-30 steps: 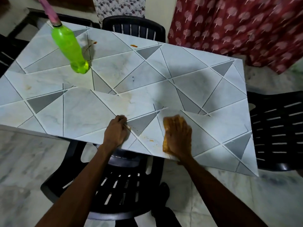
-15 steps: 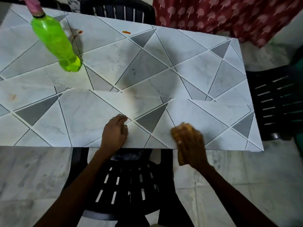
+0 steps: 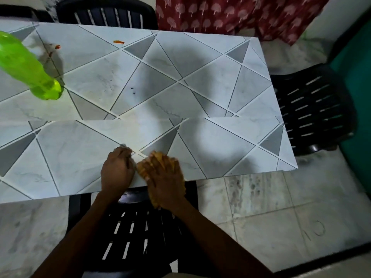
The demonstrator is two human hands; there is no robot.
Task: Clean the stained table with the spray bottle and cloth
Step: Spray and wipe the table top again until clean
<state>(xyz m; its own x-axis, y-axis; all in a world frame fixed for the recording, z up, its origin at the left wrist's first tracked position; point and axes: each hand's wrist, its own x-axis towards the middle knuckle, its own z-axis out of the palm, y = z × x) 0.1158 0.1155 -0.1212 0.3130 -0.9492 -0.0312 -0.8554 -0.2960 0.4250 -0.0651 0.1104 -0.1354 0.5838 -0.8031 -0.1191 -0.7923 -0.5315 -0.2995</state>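
While the right hand [image 3: 163, 177] presses the cloth [image 3: 141, 169] flat-fingered at the table [image 3: 200, 97] edge, the left hand [image 3: 117, 171] lies curled, hold unclear: wiping step; far stains [image 3: 118, 42] next need a reach.

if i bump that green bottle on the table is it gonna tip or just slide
The green bottle is tall and narrow on a small base, so a knock high up would probably tip it. It looks like thin plastic, so likely light and not fragile. The table top looks smooth, so a low nudge may just slide it.
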